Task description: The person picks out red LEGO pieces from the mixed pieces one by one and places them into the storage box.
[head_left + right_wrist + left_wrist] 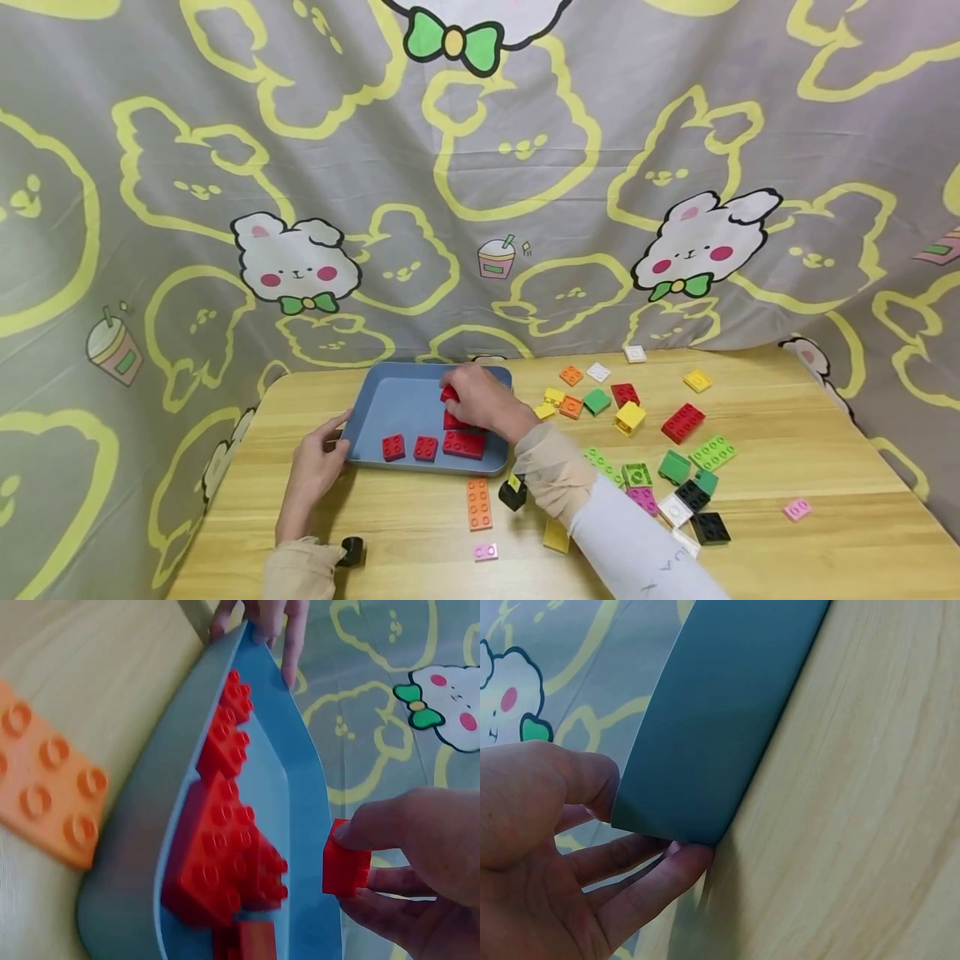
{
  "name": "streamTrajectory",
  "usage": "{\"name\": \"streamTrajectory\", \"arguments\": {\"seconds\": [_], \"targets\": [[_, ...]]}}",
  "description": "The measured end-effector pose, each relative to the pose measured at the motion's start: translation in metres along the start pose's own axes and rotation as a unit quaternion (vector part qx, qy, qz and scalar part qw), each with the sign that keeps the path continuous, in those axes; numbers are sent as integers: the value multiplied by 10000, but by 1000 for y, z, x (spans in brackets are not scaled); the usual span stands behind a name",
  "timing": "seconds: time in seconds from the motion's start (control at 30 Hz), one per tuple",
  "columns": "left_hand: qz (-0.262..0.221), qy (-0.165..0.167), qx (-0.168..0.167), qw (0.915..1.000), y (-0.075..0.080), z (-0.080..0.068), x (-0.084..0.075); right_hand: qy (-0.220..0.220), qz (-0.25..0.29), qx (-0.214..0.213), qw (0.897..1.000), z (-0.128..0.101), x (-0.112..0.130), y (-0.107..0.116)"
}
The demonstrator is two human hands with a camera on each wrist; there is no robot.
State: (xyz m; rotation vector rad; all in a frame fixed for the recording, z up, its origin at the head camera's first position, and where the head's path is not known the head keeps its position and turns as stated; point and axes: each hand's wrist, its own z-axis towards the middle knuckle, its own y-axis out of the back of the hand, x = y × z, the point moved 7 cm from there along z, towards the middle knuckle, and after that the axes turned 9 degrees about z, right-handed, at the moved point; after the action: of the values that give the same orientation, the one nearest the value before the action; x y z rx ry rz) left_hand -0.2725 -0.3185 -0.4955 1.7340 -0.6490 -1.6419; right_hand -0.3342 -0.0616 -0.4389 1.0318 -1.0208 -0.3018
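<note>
A blue tray lies on the wooden table and holds several red bricks. My left hand grips the tray's near left corner, thumb above and fingers below. My right hand hovers over the tray's right part and pinches a small red brick between thumb and fingers, above the red bricks lying inside. The tray's rim is close to an orange brick on the table.
To the right of the tray, many loose bricks lie scattered: a red one, yellow, green, black, pink. An orange plate and a pink brick lie in front. A patterned cloth hangs behind.
</note>
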Motion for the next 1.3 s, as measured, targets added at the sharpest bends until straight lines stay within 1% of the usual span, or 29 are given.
{"name": "streamTrajectory", "arguments": {"seconds": [0.17,0.33,0.53,0.87,1.13,1.3], "targets": [[-3,19,-23,10000,1,-1,1,44,132,271,9995,4,11,-13],[-20,-10,-63,10000,1,-2,1,117,60,261,9996,7,16,-21],[-25,12,-25,10000,0,-2,1,219,-60,325,9992,8,18,-32],[-14,45,-23,10000,0,-1,4,492,-243,443,9975,18,32,-45],[-45,12,-73,10000,0,1,3,415,-586,642,9954,27,35,-56],[-59,-17,-29,10000,0,2,1,278,-606,797,9946,30,35,-59]]}}
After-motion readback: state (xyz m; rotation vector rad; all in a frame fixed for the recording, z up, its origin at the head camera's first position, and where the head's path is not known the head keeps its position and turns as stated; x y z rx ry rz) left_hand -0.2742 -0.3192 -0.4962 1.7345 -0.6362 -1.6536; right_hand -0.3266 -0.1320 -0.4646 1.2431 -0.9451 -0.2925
